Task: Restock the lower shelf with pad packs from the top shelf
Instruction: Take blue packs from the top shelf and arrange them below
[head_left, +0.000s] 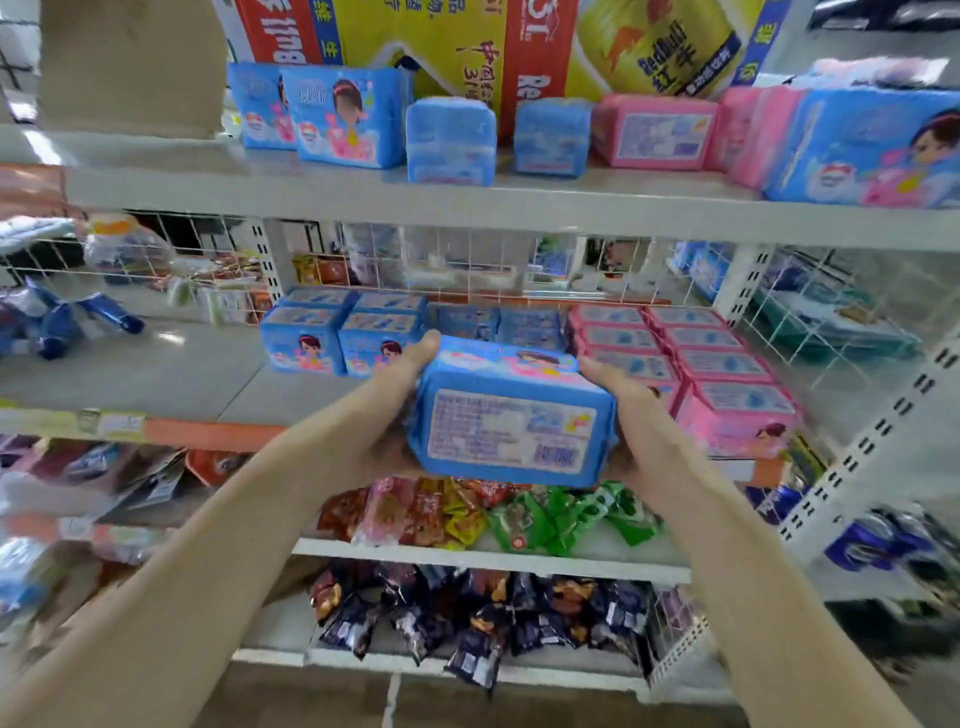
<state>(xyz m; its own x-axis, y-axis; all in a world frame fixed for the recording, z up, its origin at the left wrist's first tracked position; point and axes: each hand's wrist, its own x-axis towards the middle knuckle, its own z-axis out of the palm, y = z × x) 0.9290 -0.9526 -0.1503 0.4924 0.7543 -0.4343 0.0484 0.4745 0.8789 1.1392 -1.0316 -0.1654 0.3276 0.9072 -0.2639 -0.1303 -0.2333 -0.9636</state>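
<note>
Both hands, left hand and right hand, clamp one blue pad pack between them, before the lower shelf; probably mid-placement; next, slide it into the gap beside the blue stacks.

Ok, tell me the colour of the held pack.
The pack is blue with a whitish label; head view.

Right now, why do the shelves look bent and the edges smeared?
Head view: the wide lens bows the top shelf; the pack at centre is fairly sharp; the left edge is smeared by motion blur; light is soft, no hard shadows.
</note>
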